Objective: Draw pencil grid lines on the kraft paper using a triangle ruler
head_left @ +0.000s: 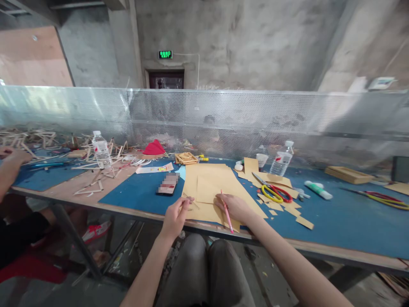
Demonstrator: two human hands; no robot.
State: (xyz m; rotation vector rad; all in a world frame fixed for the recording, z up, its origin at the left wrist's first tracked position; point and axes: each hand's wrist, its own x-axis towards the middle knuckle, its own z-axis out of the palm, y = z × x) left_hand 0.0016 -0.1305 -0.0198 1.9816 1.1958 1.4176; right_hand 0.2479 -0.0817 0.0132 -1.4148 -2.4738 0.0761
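My right hand (235,208) rests on a stack of tan paper sheets (209,172) with a pink pencil (228,219) held between its fingers. The pencil slants over the front edge of the table. At the left edge of the sheets, my left hand (175,216) is closed in a pinch. Something small and thin shows at its fingertips, too small to make out. Under my right fingers lies a smaller tan sheet (209,187) on top of the others.
Scissors with yellow and red handles (271,194) lie among paper scraps (305,222) on the right. Beyond are a glue tube (318,190), a water bottle (281,160) and more scissors (386,199). Left stand a phone (166,187), another bottle (101,151) and stick frames; a co-worker's hand (14,155) is far left.
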